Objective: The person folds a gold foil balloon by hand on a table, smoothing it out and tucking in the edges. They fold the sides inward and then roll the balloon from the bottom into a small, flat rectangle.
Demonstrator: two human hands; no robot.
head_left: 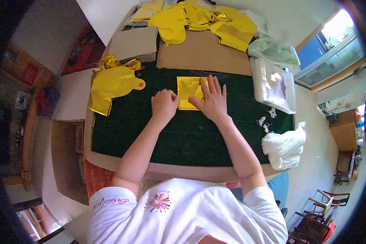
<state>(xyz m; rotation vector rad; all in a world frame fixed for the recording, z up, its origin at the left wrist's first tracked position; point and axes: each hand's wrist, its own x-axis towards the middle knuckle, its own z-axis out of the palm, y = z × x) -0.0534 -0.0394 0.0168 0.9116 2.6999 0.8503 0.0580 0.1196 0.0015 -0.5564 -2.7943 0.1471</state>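
Note:
A yellow foil piece, folded to a rough rectangle, lies flat on the dark green table cover. My right hand rests on its right part with the fingers spread. Beside its lower left edge is my left hand, with the fingers curled in; whether they pinch anything is too small to tell. Left of my hands lies a flat yellow foil balloon with a round tab that bears a red dot.
More yellow foil balloons lie at the back on brown cardboard. Grey-brown sheets are stacked at the back left. On the right are a clear plastic pack, a green-white bag, small white string bundles and a white string hank.

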